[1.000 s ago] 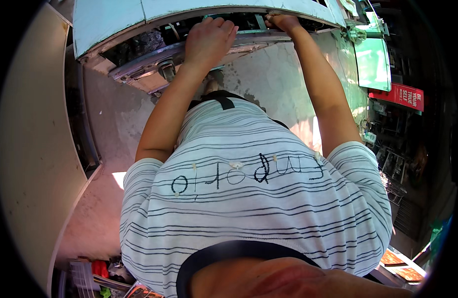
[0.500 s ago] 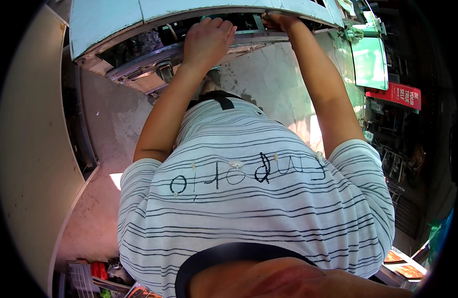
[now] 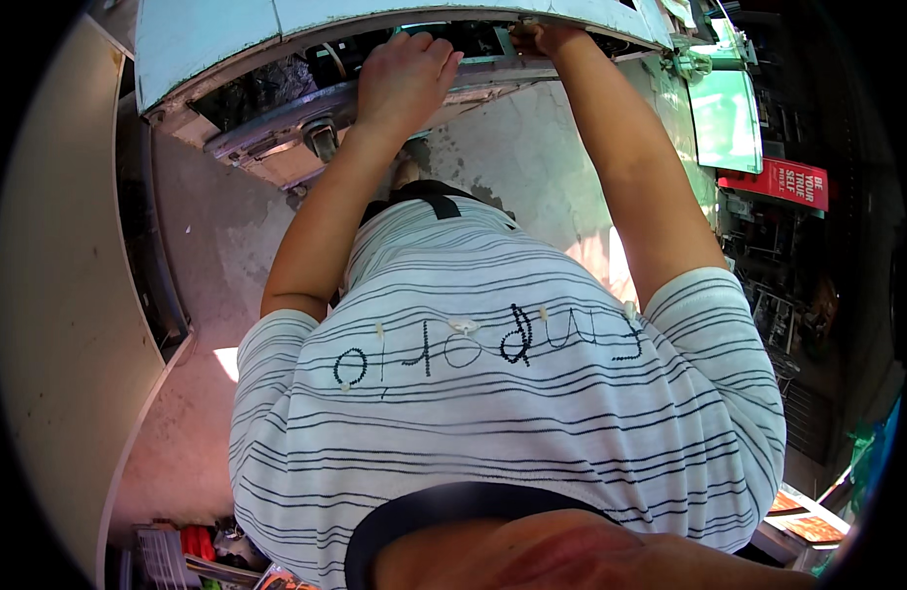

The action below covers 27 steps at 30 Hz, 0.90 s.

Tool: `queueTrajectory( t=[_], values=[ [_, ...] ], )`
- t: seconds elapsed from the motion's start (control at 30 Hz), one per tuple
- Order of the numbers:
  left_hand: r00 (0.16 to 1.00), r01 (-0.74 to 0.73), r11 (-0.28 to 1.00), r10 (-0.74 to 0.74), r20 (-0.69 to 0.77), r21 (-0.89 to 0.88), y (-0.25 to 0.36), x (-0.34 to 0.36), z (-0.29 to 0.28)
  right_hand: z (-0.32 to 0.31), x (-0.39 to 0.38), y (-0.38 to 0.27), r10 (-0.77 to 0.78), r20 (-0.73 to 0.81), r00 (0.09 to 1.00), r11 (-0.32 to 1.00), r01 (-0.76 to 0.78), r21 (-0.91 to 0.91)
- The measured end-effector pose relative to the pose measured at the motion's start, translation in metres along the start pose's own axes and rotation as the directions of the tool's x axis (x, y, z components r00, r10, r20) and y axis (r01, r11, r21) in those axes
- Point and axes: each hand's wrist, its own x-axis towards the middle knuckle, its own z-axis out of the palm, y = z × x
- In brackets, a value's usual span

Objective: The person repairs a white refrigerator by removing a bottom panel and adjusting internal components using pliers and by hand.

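Under the white tabletop (image 3: pixel 217 44) a drawer (image 3: pixel 266 123) stands pulled out, with dark and metallic odds and ends inside. My left hand (image 3: pixel 404 79) lies over the drawer's front edge, back of the hand up and fingers curled down together. Whatever those fingers grip is hidden beneath them. Further right, my right hand (image 3: pixel 547 39) reaches into the drawer close under the tabletop's edge. Its fingers are bent inward, and what they close on is too shaded to make out. A greenish flat piece (image 3: pixel 488 44) shows in the drawer between the two hands.
A dark caster-like part (image 3: pixel 321 138) sits below the drawer front. At left stands a large beige panel (image 3: pixel 60 295). To the right are a pale green panel (image 3: pixel 726 118), a red box (image 3: pixel 783 183) and dark racks of parts. Concrete floor (image 3: pixel 217 236) shows beneath.
My right hand has shifted slightly left inside the drawer, and my left hand also slightly left. The whole view has moved a little; both hands stay at the drawer.
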Motion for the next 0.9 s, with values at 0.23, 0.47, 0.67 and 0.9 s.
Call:
queueTrajectory(
  t=[0.23,0.47,0.67,0.9],
  values=[
    [1.0,0.009,1.0,-0.009,0.008,-0.024,-0.002,-0.001,-0.002,0.005,0.009,0.0,-0.012,-0.014,1.0,0.998,0.011,-0.068],
    [1.0,0.007,1.0,-0.007,-0.003,-0.004,0.0,0.0,0.0,0.008,0.012,0.003,-0.041,-0.054,0.998,0.985,0.031,-0.169],
    [1.0,-0.003,1.0,0.003,-0.019,0.029,0.002,0.001,0.002,0.011,0.012,0.009,-0.087,-0.091,0.992,0.958,0.059,-0.281],
    [0.999,-0.011,0.999,0.013,-0.039,0.047,0.001,0.002,0.005,0.024,0.017,0.009,-0.192,-0.172,0.966,0.88,0.092,-0.466]
  ],
)
